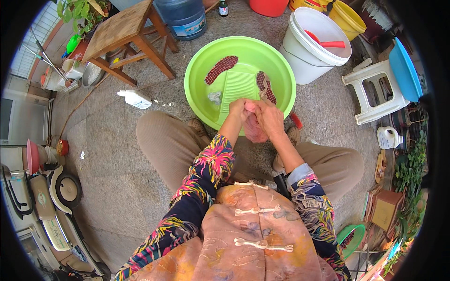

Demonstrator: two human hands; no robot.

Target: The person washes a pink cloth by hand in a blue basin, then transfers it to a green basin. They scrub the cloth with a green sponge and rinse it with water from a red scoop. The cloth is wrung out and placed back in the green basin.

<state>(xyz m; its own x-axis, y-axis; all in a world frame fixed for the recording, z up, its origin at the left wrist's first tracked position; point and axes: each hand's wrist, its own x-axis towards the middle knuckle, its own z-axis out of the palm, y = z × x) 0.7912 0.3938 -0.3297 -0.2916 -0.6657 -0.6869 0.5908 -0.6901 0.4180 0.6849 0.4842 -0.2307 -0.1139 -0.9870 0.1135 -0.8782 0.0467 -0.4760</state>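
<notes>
My left hand (pixel 239 109) and my right hand (pixel 269 117) meet over the near rim of a green plastic basin (pixel 191 100). Both are closed on a thin, crumpled pink bag or cloth (pixel 255 130), which hangs below my fingers; I cannot tell which it is. Inside the basin is a molded ribbed washboard (pixel 239 93). A dark red dotted insole (pixel 221 69) lies at its far left. Another dotted insole (pixel 266 84), with its pale lining showing, leans along the right wall. A small crumpled whitish piece (pixel 214 97) rests left of the ribs.
A white bucket (pixel 302 63) holding a red-handled dipper (pixel 332 44) stands right of the basin. To the left are a wooden stool (pixel 116 31) and a fallen white bottle (pixel 135 99). A red brush-like object (pixel 296 120) lies by my right shoe. Farther right, a white plastic stool (pixel 379 80) carries a blue basin (pixel 406 70).
</notes>
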